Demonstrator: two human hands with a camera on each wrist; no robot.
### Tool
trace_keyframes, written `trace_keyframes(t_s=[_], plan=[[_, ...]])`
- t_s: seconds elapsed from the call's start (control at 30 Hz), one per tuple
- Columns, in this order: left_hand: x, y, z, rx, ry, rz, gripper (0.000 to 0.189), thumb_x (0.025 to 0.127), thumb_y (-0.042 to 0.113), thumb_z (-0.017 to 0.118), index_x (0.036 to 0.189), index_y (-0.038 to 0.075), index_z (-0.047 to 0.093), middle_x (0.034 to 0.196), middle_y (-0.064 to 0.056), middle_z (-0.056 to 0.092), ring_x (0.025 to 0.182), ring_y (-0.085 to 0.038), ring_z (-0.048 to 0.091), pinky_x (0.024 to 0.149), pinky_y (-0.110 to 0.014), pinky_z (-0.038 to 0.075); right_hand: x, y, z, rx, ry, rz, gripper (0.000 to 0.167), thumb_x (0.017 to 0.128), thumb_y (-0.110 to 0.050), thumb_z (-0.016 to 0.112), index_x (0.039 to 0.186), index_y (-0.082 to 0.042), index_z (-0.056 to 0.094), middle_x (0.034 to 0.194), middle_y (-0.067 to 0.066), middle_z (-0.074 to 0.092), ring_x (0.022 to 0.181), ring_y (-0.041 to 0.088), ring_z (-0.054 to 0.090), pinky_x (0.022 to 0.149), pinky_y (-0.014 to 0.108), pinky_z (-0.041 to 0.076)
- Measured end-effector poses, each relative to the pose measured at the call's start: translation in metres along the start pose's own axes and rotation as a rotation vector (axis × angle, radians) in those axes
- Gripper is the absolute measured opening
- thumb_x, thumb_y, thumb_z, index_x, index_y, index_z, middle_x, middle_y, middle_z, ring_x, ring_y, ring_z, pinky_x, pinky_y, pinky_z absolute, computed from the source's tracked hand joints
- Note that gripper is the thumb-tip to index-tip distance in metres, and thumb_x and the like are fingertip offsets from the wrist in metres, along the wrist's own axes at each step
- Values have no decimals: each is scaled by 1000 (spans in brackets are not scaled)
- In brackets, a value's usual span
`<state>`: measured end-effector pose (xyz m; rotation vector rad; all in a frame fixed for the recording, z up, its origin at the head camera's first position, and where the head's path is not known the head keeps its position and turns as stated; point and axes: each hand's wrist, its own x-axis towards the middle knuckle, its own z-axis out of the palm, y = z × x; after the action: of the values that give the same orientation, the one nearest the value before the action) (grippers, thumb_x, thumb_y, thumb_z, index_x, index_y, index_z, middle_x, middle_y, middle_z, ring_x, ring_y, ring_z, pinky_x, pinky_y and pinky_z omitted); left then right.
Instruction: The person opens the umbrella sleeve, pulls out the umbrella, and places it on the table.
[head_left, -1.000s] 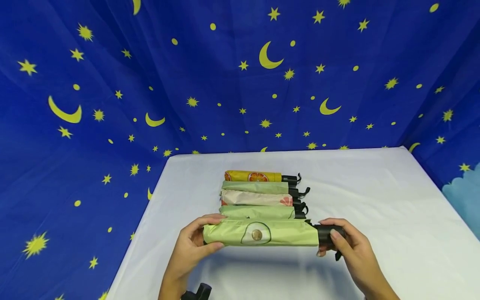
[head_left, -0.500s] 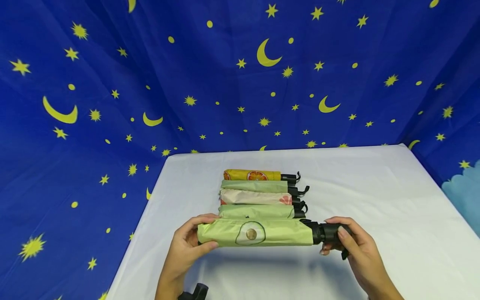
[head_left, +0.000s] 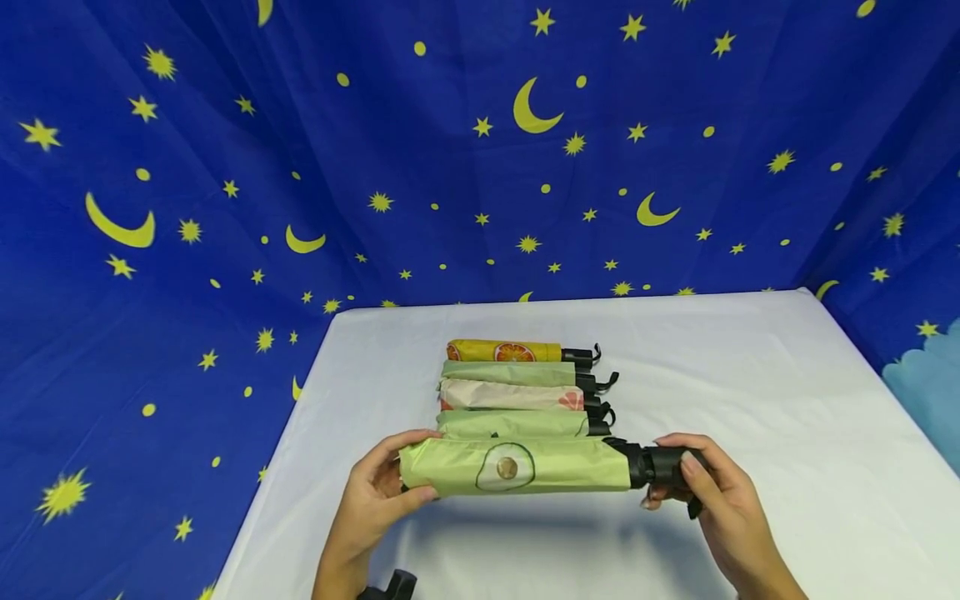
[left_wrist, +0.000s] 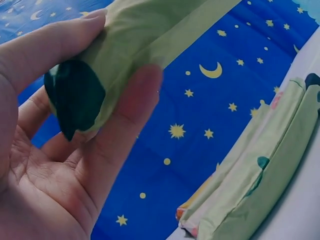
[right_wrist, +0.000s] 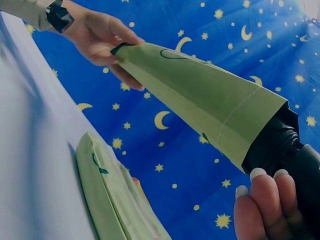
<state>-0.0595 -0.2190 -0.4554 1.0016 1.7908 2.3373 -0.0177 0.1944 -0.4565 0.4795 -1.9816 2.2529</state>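
Raised above the table's near part is a folded umbrella in a light green sleeve with an avocado print (head_left: 555, 467). My left hand (head_left: 375, 492) grips the sleeve's closed end between thumb and fingers; the left wrist view shows a dark green patch (left_wrist: 77, 95) at that end. Around the black handle (head_left: 667, 465) curl the fingers of my right hand (head_left: 723, 500). Black folded cloth shows between sleeve and handle in the right wrist view (right_wrist: 272, 137). Just behind lie several sleeved umbrellas in a row: green (head_left: 517, 424), pale pink (head_left: 510, 395), green (head_left: 510, 372) and yellow with orange slices (head_left: 506, 351).
A white cloth covers the table (head_left: 750, 383). Blue fabric with yellow moons and stars (head_left: 450, 150) hangs behind and along the sides. The row's black handles (head_left: 581, 358) all point right. A black wrist mount (head_left: 393, 586) sits beside my left wrist.
The right hand has drawn the handle rightward, so more black shows past the sleeve's mouth. Over the last half second, the umbrella and hands have shifted only slightly to the right.
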Motion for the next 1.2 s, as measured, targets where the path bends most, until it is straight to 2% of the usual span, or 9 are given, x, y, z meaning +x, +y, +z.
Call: trace_keyframes(t_s=[0.2,0.43,0.57,0.73,0.93,1.1,1.2], plan=[[-5,1,-3,29,43,32,58,85,-24,66,138,-21,42,140,-27,53,118,-28,62,83,-32,60,0,0,0,9,-1,-17,31,109,6,27,132,18,43,107,7,65,75,25,70,66,43,61],[-7,3,-5,52,82,14,56,83,-25,67,135,-20,46,138,-24,55,116,-27,63,83,-32,60,-1,1,-3,26,13,-31,31,109,7,26,131,18,44,108,8,65,74,26,70,67,41,61],[-7,3,-6,54,86,21,56,82,-27,66,135,-20,47,137,-25,56,114,-26,63,81,-31,60,-2,0,-6,30,26,-36,31,109,7,26,131,20,44,108,8,65,73,26,70,67,41,61],[-6,3,-6,46,83,40,57,81,-28,66,134,-20,47,136,-25,56,114,-26,64,82,-31,60,-3,-3,-11,-8,54,7,30,110,4,28,131,19,43,104,6,66,72,27,71,67,41,61],[-7,4,-7,46,98,32,57,80,-28,67,134,-21,47,136,-23,57,114,-25,64,82,-30,59,-5,-4,-14,0,57,17,31,110,4,28,131,20,42,105,7,65,72,28,71,67,41,61],[-7,5,-8,53,105,31,58,80,-28,67,134,-21,47,136,-22,58,115,-24,64,82,-29,59,-5,-4,-15,-1,58,11,31,110,4,28,132,18,44,105,7,65,72,28,71,67,41,61],[-7,5,-8,49,104,30,58,81,-28,66,135,-20,47,136,-22,58,114,-24,64,81,-28,59,-4,-3,-14,30,61,-21,31,109,6,27,131,19,45,109,8,64,72,28,71,67,40,61]])
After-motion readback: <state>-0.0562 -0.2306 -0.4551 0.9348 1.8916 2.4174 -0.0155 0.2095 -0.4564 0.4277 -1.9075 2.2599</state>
